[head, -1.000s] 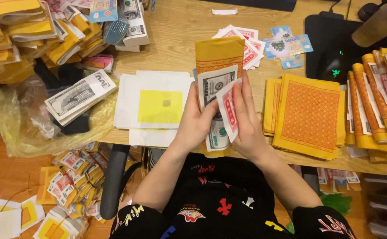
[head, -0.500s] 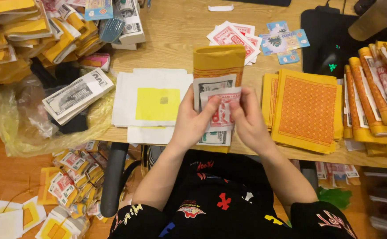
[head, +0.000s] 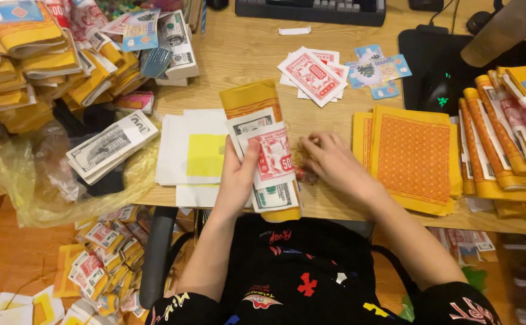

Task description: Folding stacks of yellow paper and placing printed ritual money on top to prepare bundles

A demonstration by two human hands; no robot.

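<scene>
Bare forearms, black short sleeves with colourful prints, black patterned clothing

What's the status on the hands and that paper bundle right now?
Left hand grips the paper bundle, thumb on the red note. Right hand off it, fingers on the desk beside it. Nothing blocking.

A bundle of paper notes (head: 263,156) on a yellow sheet is held by the left hand (head: 237,180), with the thumb pressed on a red and white note at its top. The bundle is tilted and its lower end is at the near edge of the table (head: 245,54). The right hand (head: 335,165) is laid just beside the bundle, fingers bent over a small dark piece. A stack of orange patterned sheets (head: 413,156) is seen to its right.
</scene>
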